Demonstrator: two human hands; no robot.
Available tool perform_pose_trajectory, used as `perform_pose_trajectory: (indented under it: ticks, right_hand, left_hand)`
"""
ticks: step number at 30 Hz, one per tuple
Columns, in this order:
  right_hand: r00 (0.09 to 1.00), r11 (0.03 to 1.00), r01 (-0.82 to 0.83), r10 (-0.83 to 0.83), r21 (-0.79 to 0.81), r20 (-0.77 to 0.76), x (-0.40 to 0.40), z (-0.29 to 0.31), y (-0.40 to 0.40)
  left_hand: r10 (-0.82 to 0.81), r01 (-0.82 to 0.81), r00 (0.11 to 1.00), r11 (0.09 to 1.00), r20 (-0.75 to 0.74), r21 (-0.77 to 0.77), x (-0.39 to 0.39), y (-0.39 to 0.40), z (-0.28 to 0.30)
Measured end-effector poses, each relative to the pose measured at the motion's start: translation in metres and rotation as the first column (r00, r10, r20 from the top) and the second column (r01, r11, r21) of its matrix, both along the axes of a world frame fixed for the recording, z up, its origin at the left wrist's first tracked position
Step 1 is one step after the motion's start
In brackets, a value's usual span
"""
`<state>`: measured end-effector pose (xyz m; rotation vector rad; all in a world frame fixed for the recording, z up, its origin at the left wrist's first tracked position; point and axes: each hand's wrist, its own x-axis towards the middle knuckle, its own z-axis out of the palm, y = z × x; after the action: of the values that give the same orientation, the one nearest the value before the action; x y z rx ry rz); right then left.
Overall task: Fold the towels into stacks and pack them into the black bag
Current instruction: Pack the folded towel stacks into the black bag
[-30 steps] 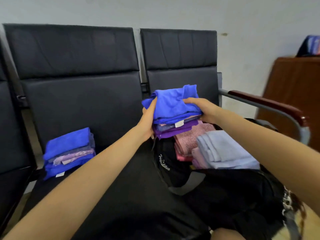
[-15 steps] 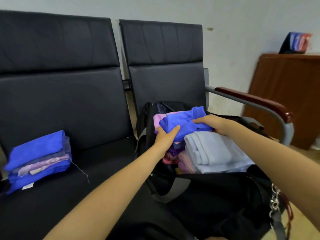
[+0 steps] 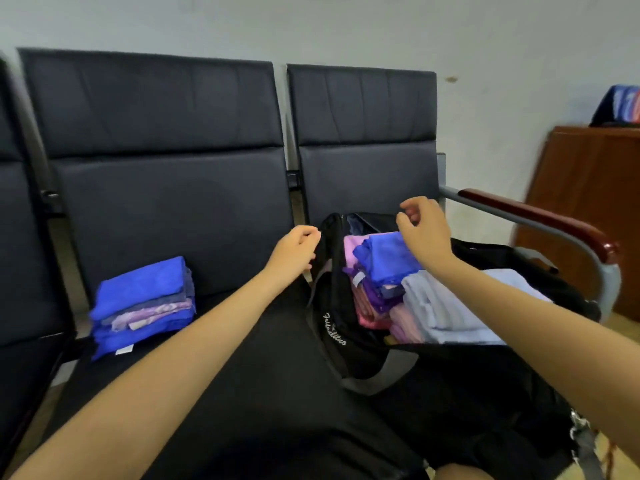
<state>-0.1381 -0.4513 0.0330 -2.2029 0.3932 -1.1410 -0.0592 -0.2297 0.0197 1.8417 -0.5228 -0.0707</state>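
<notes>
The black bag (image 3: pixel 330 323) lies unzipped on the right seat. Inside it a folded stack with a blue towel on top (image 3: pixel 388 259) rests over purple and pink towels (image 3: pixel 372 304), beside a pale blue folded stack (image 3: pixel 446 308). My left hand (image 3: pixel 294 249) hovers at the bag's left rim, fingers curled in with nothing in them. Just above the blue towel, my right hand (image 3: pixel 420 228) is lifted clear, fingers loosely apart and empty. Another folded stack of blue and lilac towels (image 3: pixel 140 301) sits on the middle seat to the left.
A row of black padded chairs (image 3: pixel 166 188) backs onto a pale wall. A metal armrest with a dark red pad (image 3: pixel 540 220) curves along the bag's right side. A brown wooden cabinet (image 3: pixel 595 209) stands at the far right with a bag on top.
Both hands lowered the blue-topped stack into the bag, then let go of it. They have now lifted away empty, the left toward the bag's rim.
</notes>
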Motion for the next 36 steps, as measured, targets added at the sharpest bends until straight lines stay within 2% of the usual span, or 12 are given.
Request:
perform_pose_trajectory:
  ticks: [2,4,7,9,11,16,21,23,25,28,32,36]
  right_hand:
    - [0.990,0.987,-0.135,0.139,0.089,-0.034,0.017,0.000,0.040]
    - [0.957,0.950,-0.241,0.267,0.198,-0.116,0.039,-0.008,0.084]
    - [0.879,0.828,-0.345,0.450,0.442,-0.158,0.072,-0.028,0.147]
    - [0.820,0.729,-0.356,0.544,0.585,-0.179,0.088,-0.042,0.186]
    - [0.776,0.665,-0.339,0.597,0.665,-0.202,0.102,-0.055,0.220]
    - [0.737,0.660,-0.304,0.620,0.687,-0.270,0.146,-0.088,0.284]
    - [0.732,0.727,-0.262,0.578,0.634,-0.361,0.187,-0.108,0.318]
    - [0.729,0.711,-0.241,0.582,0.660,-0.360,0.204,-0.115,0.326]
    - [0.680,0.605,-0.214,0.655,0.767,-0.328,0.220,-0.123,0.334]
    - [0.578,0.437,-0.124,0.762,0.891,-0.294,0.232,-0.127,0.345]
    - [0.528,0.360,-0.111,0.811,0.926,-0.252,0.244,-0.141,0.340]
    - [0.452,0.283,-0.133,0.870,0.950,-0.196,0.225,-0.138,0.326]
  left_hand:
    - [0.040,-0.047,0.997,0.994,0.073,0.096,0.009,0.044,0.005]
    - [0.109,-0.117,0.993,0.977,0.053,0.178,0.022,0.089,0.002]
    - [0.221,-0.218,0.975,0.928,0.025,0.302,0.038,0.158,-0.013]
    - [0.314,-0.305,0.949,0.885,0.032,0.352,0.049,0.200,-0.025]
    - [0.418,-0.389,0.908,0.860,-0.019,0.330,0.059,0.239,-0.039]
    - [0.568,-0.499,0.822,0.750,-0.036,0.433,0.093,0.305,-0.082]
    - [0.617,-0.562,0.775,0.771,-0.134,0.300,0.118,0.323,-0.115]
    - [0.614,-0.584,0.746,0.789,-0.257,0.189,0.127,0.325,-0.126]
    - [0.570,-0.587,0.719,0.805,-0.397,0.093,0.134,0.325,-0.133]
    - [0.520,-0.573,0.706,0.819,-0.481,0.045,0.143,0.324,-0.137]
    - [0.354,-0.500,0.699,0.863,-0.621,-0.071,0.149,0.317,-0.139]
    - [0.282,-0.434,0.726,0.896,-0.628,-0.099,0.141,0.313,-0.143]
